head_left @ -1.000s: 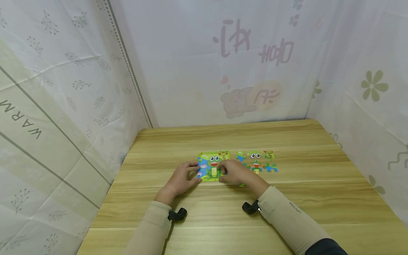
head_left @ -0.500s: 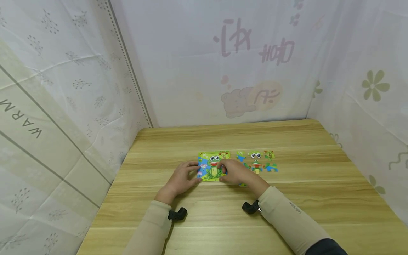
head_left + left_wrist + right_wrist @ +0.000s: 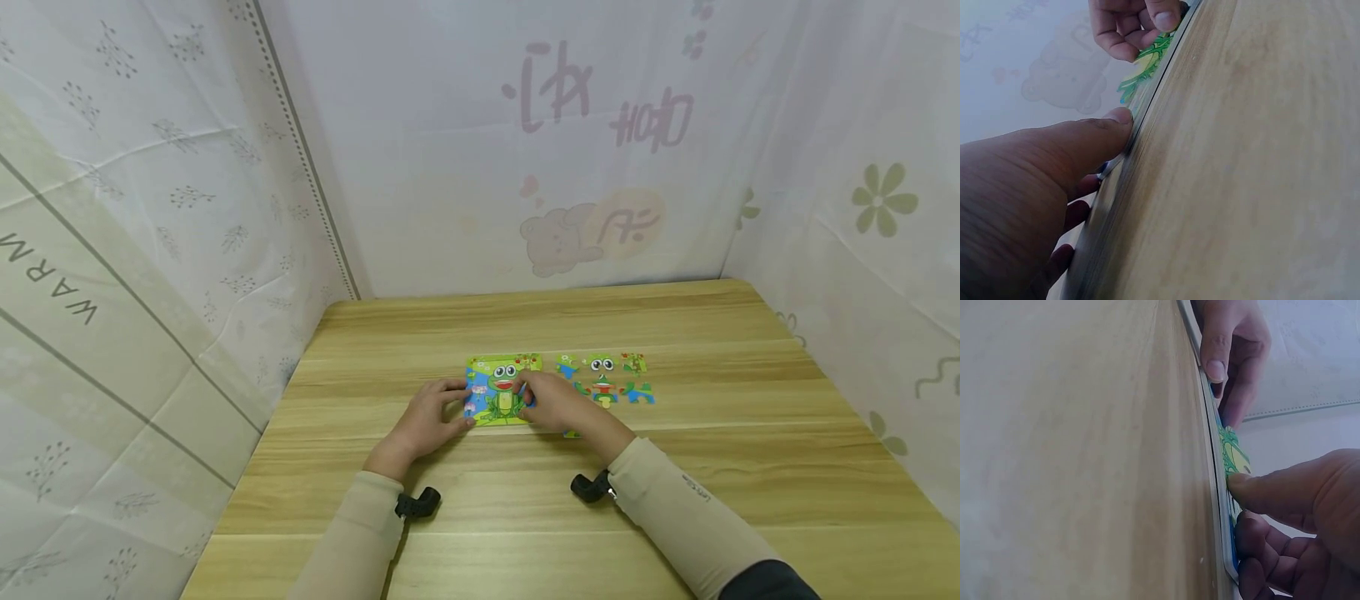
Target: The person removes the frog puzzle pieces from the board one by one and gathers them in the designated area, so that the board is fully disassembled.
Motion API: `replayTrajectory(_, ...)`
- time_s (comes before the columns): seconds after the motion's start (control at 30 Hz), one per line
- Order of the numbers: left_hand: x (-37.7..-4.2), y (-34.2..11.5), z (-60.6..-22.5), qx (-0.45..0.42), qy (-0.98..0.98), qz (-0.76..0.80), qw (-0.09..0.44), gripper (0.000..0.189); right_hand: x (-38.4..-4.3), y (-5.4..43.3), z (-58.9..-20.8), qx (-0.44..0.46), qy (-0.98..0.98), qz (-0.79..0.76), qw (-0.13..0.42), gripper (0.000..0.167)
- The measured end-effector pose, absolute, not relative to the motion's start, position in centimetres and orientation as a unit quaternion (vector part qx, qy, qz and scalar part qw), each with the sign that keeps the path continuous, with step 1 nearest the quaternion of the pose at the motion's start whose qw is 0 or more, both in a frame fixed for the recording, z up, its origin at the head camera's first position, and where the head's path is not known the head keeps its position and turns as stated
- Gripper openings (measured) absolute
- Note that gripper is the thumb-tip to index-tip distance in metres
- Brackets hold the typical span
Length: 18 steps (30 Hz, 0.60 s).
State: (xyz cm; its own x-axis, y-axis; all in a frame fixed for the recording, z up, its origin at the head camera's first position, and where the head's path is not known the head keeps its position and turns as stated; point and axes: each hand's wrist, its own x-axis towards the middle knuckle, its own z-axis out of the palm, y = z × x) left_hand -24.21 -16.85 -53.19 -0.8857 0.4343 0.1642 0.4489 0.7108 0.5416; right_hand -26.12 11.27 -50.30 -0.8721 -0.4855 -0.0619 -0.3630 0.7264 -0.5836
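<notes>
A puzzle board (image 3: 504,393) with a green frog on blue lies flat on the wooden table in the head view. My left hand (image 3: 423,423) holds its left side, thumb at the near left corner and fingers along the edge. From the other side my right hand (image 3: 551,402) grips the right part of the board, its thumb (image 3: 1272,492) and curled fingers (image 3: 1263,547) close together on it. Whether a separate piece sits between them is hidden. To the right lie loose jigsaw pieces, among them frog eyes (image 3: 602,365) and a red mouth (image 3: 603,389).
A tree-patterned piece (image 3: 633,364) and a blue-green piece (image 3: 638,394) lie at the right of the group. The right forearm hides part of the lowest row. Patterned curtains (image 3: 465,150) hang behind and beside the wooden table (image 3: 487,517).
The right hand's thumb has shifted slightly away from the near edge of the board, towards its far side. The left hand, board and loose pieces stay nearly as they were.
</notes>
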Motion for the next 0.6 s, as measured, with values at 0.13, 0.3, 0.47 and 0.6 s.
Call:
replayTrajectory(0.13,-24.25,-16.84,-53.19,-0.237,-0.925,-0.297,0.01,0.054,-26.1,11.29,-50.25,-0.231,0.921,-0.296,0.104,0.028)
replayTrajectory(0.3,-24.26,-16.9,-53.13,-0.236,-0.926,-0.295,0.006,0.055,-26.12,11.3,-50.29,-0.236,0.921,-0.293,0.098,0.026)
replayTrajectory(0.47,-24.19,-16.84,-52.97,-0.236,-0.926,-0.294,0.003,0.055,-26.17,11.3,-50.44,-0.241,0.924,-0.282,0.097,0.026)
replayTrajectory(0.6,-24.16,-16.82,-52.93,-0.235,-0.927,-0.294,0.0,0.055,-26.1,11.31,-50.4,-0.242,0.926,-0.272,0.094,0.027)
